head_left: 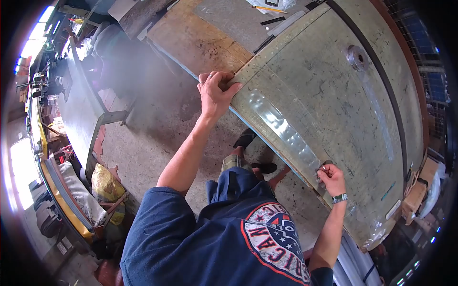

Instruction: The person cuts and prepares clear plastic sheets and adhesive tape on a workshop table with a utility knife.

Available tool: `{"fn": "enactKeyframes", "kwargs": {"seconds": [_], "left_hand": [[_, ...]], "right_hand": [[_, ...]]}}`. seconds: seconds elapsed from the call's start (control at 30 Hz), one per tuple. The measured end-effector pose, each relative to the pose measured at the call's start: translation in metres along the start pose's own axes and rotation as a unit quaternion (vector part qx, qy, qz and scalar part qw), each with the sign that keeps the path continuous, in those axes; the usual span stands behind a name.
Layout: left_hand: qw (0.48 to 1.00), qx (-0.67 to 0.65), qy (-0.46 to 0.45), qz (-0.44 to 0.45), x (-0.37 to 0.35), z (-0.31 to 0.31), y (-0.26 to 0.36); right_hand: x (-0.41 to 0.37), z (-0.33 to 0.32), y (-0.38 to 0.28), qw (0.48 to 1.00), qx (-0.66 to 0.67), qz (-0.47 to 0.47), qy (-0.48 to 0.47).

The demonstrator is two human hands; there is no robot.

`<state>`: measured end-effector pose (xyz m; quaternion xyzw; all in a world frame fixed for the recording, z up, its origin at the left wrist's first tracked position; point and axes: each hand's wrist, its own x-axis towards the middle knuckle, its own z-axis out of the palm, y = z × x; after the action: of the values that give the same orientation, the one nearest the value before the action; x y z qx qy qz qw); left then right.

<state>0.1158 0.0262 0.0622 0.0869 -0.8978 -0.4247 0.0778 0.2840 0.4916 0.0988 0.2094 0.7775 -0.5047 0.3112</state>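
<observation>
A large, scuffed metal sheet (334,105) lies on a workbench in front of me. A shiny metal strip (281,129) runs along its near edge. My left hand (215,91) grips the strip's far end at the sheet's edge, fingers curled over and thumb on top. My right hand (331,178), with a watch on its wrist, pinches the strip's near end, fingers closed. Whether a small tool is also in those fingers I cannot tell. My feet (255,152) stand on the concrete floor just below the edge.
A round metal fitting (358,57) and a dark band (384,86) lie on the sheet. A wooden board (198,43) and a pencil (267,8) sit beyond. A long bench (78,105), a yellow sack (107,183) and a cardboard box (420,188) stand around.
</observation>
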Motion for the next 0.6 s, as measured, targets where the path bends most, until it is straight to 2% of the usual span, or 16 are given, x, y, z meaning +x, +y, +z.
{"fn": "enactKeyframes", "kwargs": {"seconds": [0.23, 0.27, 0.3, 0.33, 0.37, 0.4, 0.43, 0.5, 0.6], "left_hand": [[0.999, 0.016, 0.044, 0.021, -0.002, 0.003, 0.003], [0.999, 0.022, 0.025, 0.009, 0.001, 0.002, -0.010], [0.998, 0.049, -0.007, 0.026, 0.005, -0.005, -0.027], [0.993, -0.101, 0.004, 0.067, 0.007, 0.003, -0.049], [0.999, -0.020, -0.041, 0.011, 0.003, -0.011, -0.004], [0.999, 0.021, -0.015, 0.034, 0.009, -0.001, -0.016], [0.998, -0.033, -0.029, 0.035, 0.013, 0.002, -0.027], [0.999, -0.027, -0.036, -0.005, 0.023, 0.007, -0.042], [0.998, -0.043, -0.049, -0.006, 0.028, -0.001, -0.046]], "right_hand": [[-0.014, -0.018, 0.021, 0.998, -0.041, -0.003, 0.042], [-0.013, -0.027, 0.039, 0.999, -0.029, -0.042, 0.009], [-0.020, -0.022, 0.017, 0.990, -0.100, -0.092, 0.034], [-0.027, -0.034, 0.023, 0.989, -0.139, -0.048, 0.018], [-0.036, -0.048, 0.042, 0.976, -0.203, -0.080, 0.025], [-0.047, -0.059, 0.054, 0.989, -0.137, -0.049, 0.031], [-0.056, -0.068, 0.071, 0.997, -0.072, -0.027, 0.022], [-0.074, -0.091, 0.091, 0.995, -0.078, 0.000, 0.062], [-0.088, -0.110, 0.113, 0.996, -0.046, 0.024, 0.077]]}}
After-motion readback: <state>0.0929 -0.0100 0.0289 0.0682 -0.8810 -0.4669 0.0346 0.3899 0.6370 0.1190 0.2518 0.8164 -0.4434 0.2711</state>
